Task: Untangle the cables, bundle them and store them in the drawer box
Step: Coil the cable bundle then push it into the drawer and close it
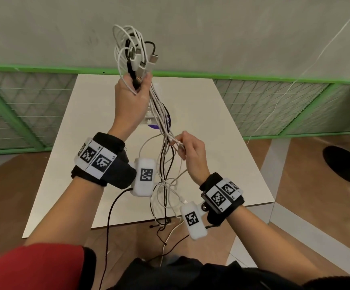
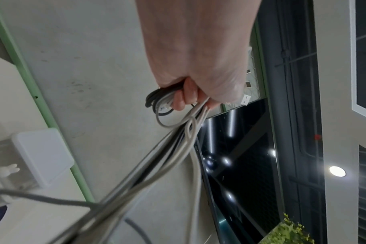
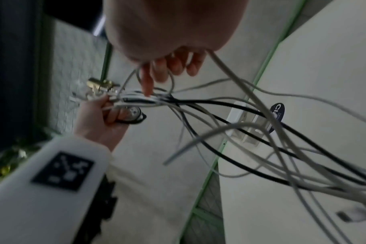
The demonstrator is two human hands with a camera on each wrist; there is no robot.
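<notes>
While left hand (image 1: 131, 97) grips raised cables (image 1: 159, 114), right hand (image 1: 190, 152) pinches white strands.

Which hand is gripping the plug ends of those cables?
The left hand, raised highest, grips the cables just below their plugs; the right hand only pinches white strands lower down.

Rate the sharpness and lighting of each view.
Head view: evenly lit and sharp on the left hand and cables, with wide-angle bending at the edges. Left wrist view: near strands blur at the bottom; ceiling lights glare in a dark pane. Right wrist view: dim and soft, with the right hand out of focus.
</notes>
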